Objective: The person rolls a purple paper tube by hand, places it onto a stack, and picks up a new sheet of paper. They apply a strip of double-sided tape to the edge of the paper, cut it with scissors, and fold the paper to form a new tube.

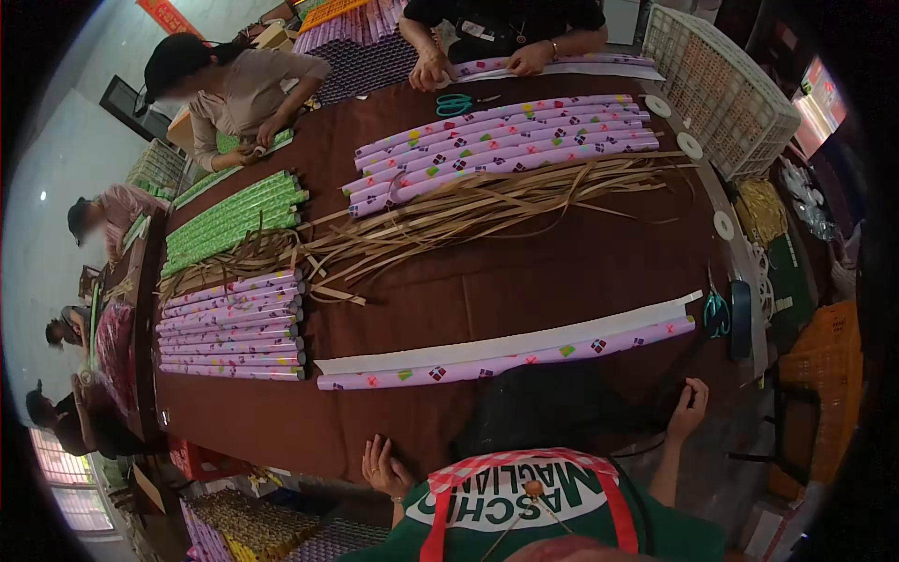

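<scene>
My left hand (386, 466) rests at the near edge of the brown-covered table (393, 417), fingers stretched out, holding nothing. Off the table's near right corner is my right hand (690, 410), its fingers loosely bent and apart with nothing visible in them. Between and beyond both hands lies a purple patterned paper roll (506, 362), its white sheet edge (506, 333) unrolled along the far side. Teal-handled scissors (717, 314) lie past the roll's right end, beside a dark blue oblong object (741, 318).
Purple tubes (232, 323) and green tubes (234, 220) are stacked left. Brown strips (449, 225) cross the middle, below more purple tubes (496, 140). Across the table a person (506, 28) handles another roll; another person (225, 94) works at left. A white crate (721, 89) stands far right.
</scene>
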Available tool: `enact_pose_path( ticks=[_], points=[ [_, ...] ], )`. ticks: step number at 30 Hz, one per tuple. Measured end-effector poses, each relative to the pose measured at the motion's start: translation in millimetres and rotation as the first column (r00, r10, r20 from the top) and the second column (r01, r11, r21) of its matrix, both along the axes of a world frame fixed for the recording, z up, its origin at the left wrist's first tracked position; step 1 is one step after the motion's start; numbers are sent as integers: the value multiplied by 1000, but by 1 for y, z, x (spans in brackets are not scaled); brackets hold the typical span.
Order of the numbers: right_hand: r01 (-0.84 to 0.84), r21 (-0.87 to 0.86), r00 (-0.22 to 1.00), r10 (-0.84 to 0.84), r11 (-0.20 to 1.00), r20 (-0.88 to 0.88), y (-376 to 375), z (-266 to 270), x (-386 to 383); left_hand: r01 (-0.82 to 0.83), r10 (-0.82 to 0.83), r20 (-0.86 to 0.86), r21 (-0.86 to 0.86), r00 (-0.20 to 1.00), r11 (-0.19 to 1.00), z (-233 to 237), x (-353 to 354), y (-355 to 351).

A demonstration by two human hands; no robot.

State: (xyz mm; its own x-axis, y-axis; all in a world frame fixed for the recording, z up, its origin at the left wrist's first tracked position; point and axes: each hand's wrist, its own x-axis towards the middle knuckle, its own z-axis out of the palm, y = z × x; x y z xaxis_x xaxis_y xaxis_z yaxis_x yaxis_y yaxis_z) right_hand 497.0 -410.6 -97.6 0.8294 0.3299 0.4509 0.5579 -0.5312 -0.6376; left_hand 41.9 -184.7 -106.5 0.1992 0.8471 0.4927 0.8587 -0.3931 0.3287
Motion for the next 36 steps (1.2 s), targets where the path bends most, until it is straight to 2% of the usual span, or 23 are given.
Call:
enact_pose_path(
  ticks=[4,24,36],
  points=[
    [-8,34,1000,8,999,-14,-2,-5,2,-2,1,11,13,1000,1000,-1,0,1],
    [-26,-12,1000,26,1000,-13,-3,-1,-2,-3,3,10,-13,1000,1000,-1,-2,-1],
    [-16,13,998,17,1000,-59,0,2,-2,65,-65,14,-11,998,998,7,-1,2]
  ],
)
